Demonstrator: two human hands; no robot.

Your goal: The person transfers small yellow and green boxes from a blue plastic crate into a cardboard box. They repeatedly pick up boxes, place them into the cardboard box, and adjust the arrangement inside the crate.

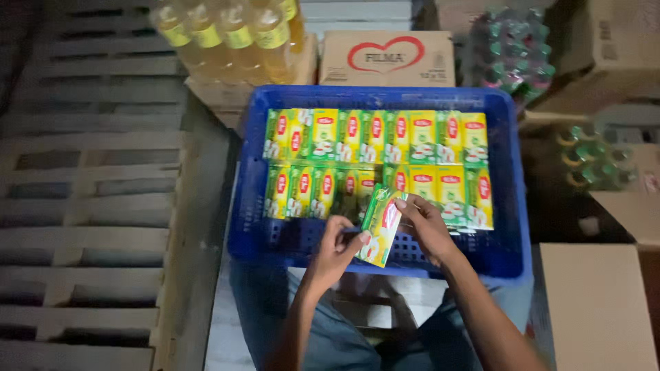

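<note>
Over the near rim of the blue crate [247, 206], I hold one green-and-yellow box [380, 225] between both hands. My left hand [338, 246] sits at the box's 8 o'clock, fingers curled up around its lower left corner and thumb pressed on the near edge. My right hand [425, 225] is at its 3 o'clock, fingers closed over the top right corner and long side. The box is tilted, its top leaning toward 1 o'clock, and it rides above the crate's bare near strip, not yet down among the others.

Inside the crate, two rows of boxes [377, 136] of the same kind stand on edge, packed side by side. The far row runs the full width; the near row ends just at 12 o'clock of the box I hold, touching or nearly touching its top, I cannot tell which.

Beyond the crate at 12 o'clock stands a brown carton [386, 58], and at 11 o'clock a cluster of oil bottles [234, 34]. At 9 o'clock lies a wooden pallet [89, 206]. At 4 o'clock rests a plain carton [597, 302].
</note>
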